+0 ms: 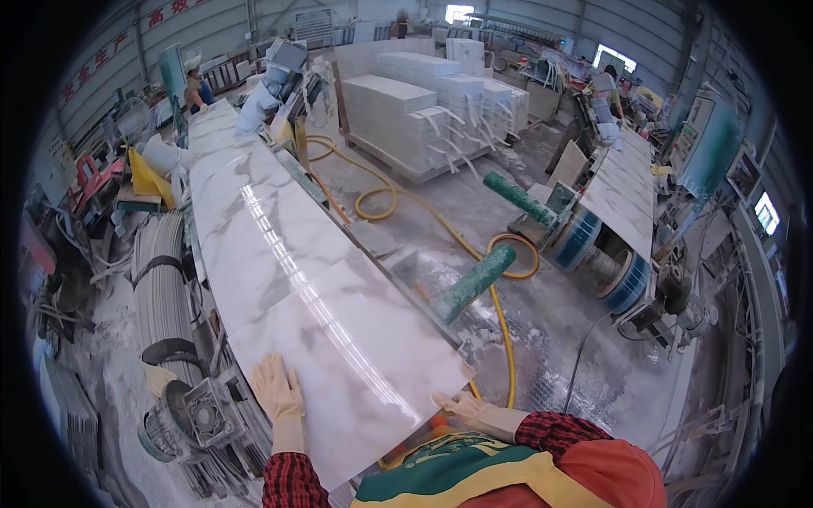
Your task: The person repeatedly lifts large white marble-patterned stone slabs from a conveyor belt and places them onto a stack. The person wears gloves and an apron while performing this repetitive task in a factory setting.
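Note:
A polished white stone slab with grey-beige veining lies in front of me, its far edge meeting another slab on the same long bench. My left hand, in a cream rubber glove, rests flat on the near slab's left margin, fingers stretched out. At the near right corner my right hand, gloved alike, has its fingers closed at the edge; part of them is hidden beneath the slab. A bright light reflection runs lengthwise over both slabs.
A motor and a bundle of grey strips stand left. Right of the bench are a green roller, a yellow hose on wet floor, and another machine line. Stacked stone blocks stand beyond. A person is at the far left.

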Motion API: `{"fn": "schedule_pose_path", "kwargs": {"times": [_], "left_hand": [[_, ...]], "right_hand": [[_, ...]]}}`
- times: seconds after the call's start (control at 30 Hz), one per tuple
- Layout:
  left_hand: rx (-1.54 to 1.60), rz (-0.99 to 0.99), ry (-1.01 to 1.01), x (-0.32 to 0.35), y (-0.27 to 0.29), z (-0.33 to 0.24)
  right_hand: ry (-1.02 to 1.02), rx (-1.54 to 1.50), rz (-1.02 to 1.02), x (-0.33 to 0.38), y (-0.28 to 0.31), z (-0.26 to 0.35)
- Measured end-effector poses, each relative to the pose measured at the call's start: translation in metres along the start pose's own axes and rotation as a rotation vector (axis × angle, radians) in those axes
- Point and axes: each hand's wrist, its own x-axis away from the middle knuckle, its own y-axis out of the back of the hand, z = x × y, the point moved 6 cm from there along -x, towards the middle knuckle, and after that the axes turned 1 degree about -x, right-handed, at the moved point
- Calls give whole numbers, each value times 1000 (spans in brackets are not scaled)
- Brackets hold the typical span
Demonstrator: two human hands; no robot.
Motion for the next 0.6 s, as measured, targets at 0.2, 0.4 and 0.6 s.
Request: {"fn": "schedule_pose_path", "kwargs": {"times": [0.2, 0.4, 0.6], "left_hand": [[-5, -45, -27, 4, 1, -2], [-3, -110, -53, 12, 1, 2], [13, -125, -71, 13, 9, -8]], "right_hand": [[47, -17, 19, -16, -1, -35], [10, 32, 29, -1, -2, -16], [17, -174, 17, -17, -4, -54]]}}
